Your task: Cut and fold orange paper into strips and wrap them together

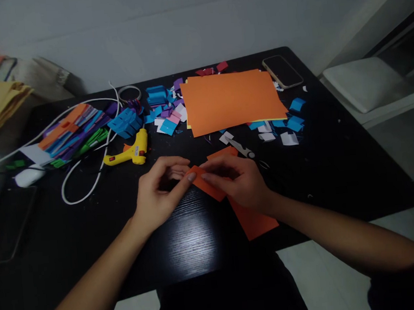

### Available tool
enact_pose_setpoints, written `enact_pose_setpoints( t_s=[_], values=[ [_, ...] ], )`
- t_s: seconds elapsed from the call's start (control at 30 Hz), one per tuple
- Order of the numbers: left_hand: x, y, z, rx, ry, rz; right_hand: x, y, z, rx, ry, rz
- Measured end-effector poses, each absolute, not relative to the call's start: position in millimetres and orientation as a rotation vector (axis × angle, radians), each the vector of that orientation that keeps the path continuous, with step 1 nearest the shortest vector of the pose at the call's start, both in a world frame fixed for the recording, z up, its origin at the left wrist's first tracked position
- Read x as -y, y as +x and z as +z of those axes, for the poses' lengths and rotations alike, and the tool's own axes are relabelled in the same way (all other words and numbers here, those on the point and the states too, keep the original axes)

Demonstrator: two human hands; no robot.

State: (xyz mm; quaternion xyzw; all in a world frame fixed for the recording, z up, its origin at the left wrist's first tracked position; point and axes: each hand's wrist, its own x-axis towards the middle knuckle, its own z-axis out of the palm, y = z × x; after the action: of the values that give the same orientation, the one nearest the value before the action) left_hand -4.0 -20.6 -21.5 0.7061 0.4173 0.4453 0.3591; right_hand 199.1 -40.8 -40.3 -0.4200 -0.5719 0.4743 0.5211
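A small orange paper piece is held between both hands above the dark table. My left hand pinches its upper left corner between thumb and fingers. The thumb of my right hand presses on the same piece, close to its top edge, with the fingers curled behind. Beneath my right hand lies a longer orange strip, partly covered by that hand. Scissors rest just beyond the right hand, their handles hard to make out in the dark.
A yellow glue gun lies left of the hands, near a looping white cable. Orange sheets are stacked at the back, among blue, white and purple paper bits. A phone lies back right; folded strips lie left.
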Motion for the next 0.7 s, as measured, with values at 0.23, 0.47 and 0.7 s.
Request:
enact_pose_setpoints(
  t_s=[0.23, 0.47, 0.7],
  values=[
    [29.1, -1.0, -20.4, -1.139, 1.838, 1.226, 43.3, 199.6, -39.5, 1.391, -1.000, 1.059],
    [31.2, 0.9, -20.3, -1.118, 1.787, 1.245, 44.4, 200.3, -35.2, 1.438, -0.994, 0.985],
    [32.1, 0.0, -22.3, -1.145, 1.800, 1.225, 43.8, 200.5, -36.0, 1.449, -0.967, 0.968]
  ],
)
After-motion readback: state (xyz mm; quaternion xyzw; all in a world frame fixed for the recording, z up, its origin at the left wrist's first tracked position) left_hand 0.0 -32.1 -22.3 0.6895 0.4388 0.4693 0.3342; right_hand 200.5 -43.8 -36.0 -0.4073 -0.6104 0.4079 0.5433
